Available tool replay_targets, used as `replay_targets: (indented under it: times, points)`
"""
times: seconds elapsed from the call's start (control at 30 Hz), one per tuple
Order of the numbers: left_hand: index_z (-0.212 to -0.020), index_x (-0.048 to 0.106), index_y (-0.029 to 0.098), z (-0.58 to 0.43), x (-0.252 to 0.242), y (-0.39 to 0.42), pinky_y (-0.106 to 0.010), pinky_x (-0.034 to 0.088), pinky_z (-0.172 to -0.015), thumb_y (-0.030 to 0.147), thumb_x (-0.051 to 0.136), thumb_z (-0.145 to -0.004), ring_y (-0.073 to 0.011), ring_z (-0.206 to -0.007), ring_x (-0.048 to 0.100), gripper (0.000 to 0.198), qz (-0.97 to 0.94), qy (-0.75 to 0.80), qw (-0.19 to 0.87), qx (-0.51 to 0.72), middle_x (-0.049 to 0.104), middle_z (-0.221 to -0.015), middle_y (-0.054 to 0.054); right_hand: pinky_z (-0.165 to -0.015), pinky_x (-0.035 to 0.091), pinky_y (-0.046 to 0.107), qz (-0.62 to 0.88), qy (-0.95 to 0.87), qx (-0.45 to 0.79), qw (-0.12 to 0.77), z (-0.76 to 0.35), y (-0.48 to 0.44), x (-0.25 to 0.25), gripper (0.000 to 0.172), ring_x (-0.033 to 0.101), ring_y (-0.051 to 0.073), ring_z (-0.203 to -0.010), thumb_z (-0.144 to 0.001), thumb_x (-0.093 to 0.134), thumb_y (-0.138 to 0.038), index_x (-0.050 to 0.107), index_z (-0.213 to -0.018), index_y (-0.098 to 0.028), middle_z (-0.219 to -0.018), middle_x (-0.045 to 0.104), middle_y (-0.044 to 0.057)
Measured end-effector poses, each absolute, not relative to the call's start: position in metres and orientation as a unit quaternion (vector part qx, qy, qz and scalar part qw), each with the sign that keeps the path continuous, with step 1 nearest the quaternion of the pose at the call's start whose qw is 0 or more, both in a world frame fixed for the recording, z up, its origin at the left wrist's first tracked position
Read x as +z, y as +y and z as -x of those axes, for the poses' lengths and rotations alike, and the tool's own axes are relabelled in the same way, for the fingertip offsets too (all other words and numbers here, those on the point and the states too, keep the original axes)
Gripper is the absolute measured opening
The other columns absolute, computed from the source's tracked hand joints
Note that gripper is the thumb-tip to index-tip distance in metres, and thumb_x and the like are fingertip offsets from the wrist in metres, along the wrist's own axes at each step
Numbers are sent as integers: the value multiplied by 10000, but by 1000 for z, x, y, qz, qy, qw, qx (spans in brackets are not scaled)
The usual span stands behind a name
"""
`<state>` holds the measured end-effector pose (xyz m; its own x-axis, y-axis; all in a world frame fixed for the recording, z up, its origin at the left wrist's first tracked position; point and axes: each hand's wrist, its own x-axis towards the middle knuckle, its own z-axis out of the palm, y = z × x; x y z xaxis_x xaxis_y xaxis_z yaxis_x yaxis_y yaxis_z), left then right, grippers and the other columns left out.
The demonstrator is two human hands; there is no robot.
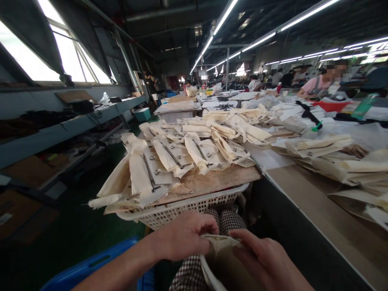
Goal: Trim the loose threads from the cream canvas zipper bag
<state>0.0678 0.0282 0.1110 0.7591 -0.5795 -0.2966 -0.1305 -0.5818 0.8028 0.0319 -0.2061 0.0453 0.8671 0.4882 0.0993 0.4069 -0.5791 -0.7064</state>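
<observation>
Over my lap I hold a cream fabric piece (222, 268), bent into an open pouch shape with its pale edge towards me. My left hand (188, 234) is closed on its upper left edge, thumb and fingers pinched together. At the upper right edge, my right hand (263, 252) grips the same piece, with some fingers hidden inside or behind it. Just ahead, cream fabric pieces with dark metal bars (148, 173) lie in overlapping rows on a brown board (218, 178). That board rests on a white plastic basket (182, 206).
To my right runs a worktable (291, 186) with more stacked cream pieces (348, 161). A blue crate (100, 262) stands low at my left. A shelf bench (60, 133) lines the window wall. A co-worker in pink (318, 85) sits across the table.
</observation>
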Motion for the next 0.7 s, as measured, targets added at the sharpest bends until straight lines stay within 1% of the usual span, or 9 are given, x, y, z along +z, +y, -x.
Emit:
replay_targets:
  times: [0.07, 0.13, 0.27, 0.43, 0.6, 0.7]
  points:
    - [-856, 628, 188, -64, 97, 26, -190, 328, -521, 174, 590, -712, -112, -616, 484, 150, -847, -181, 427, -259, 564, -668, 56, -606, 536, 239, 881, -228, 74, 409, -30, -203, 40, 337, 728, 197, -694, -980, 377, -420, 639, -1067, -227, -775, 748, 30]
    - [-889, 613, 197, -60, 92, 22, -211, 367, -576, 170, 598, -723, -125, -668, 520, 169, -866, -165, 421, -214, 598, -728, 49, -608, 541, 240, 877, -222, 66, 422, -30, -200, 37, 336, 726, 196, -676, -978, 384, -431, 646, -1053, -234, -763, 749, 31]
    - [-842, 572, 205, -48, 98, 16, -263, 397, -707, 100, 617, -693, -154, -783, 555, 188, -913, -169, 361, -91, 624, -828, 37, -552, 540, 235, 878, -237, 12, 417, -29, -200, 35, 331, 721, 198, -599, -970, 408, -432, 664, -1062, -244, -724, 755, 39]
    - [-804, 529, 210, -39, 94, 15, -281, 438, -780, 39, 624, -740, -159, -833, 586, 206, -916, -194, 349, -36, 633, -901, 33, -462, 507, 221, 881, -264, -42, 390, -30, -209, 20, 312, 705, 196, -532, -948, 458, -444, 677, -1109, -289, -738, 767, 44]
    - [-819, 537, 214, -36, 86, 13, -269, 477, -782, 57, 659, -795, -155, -825, 603, 200, -913, -227, 338, -2, 642, -904, 25, -479, 518, 228, 889, -257, -41, 376, -28, -212, 12, 339, 712, 200, -546, -978, 405, -447, 669, -1117, -286, -744, 767, 46]
    - [-825, 517, 209, -35, 83, 11, -253, 478, -762, 61, 638, -834, -147, -845, 613, 192, -906, -262, 331, 23, 645, -943, 20, -508, 535, 220, 888, -256, -46, 379, -26, -211, 15, 345, 725, 194, -578, -995, 375, -442, 652, -1116, -275, -762, 768, 44]
